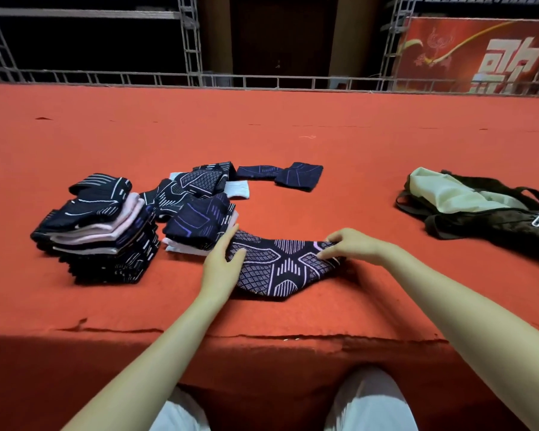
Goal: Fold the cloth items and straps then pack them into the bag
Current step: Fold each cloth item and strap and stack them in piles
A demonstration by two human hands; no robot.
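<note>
Folding step: your left hand (223,262) presses flat-fingered on the patterned cloth (280,265) at the counter's near edge; right hand (350,245) pinches its far end. Next, bring that end across.

Indoor stage or event hall. Raised platform covered in red-orange carpet (293,126), front edge worn and cracked. Grey metal truss scaffolding (189,42) along rear. Red printed banner with large white characters (479,54) at right. Dark unlit space behind.
</note>
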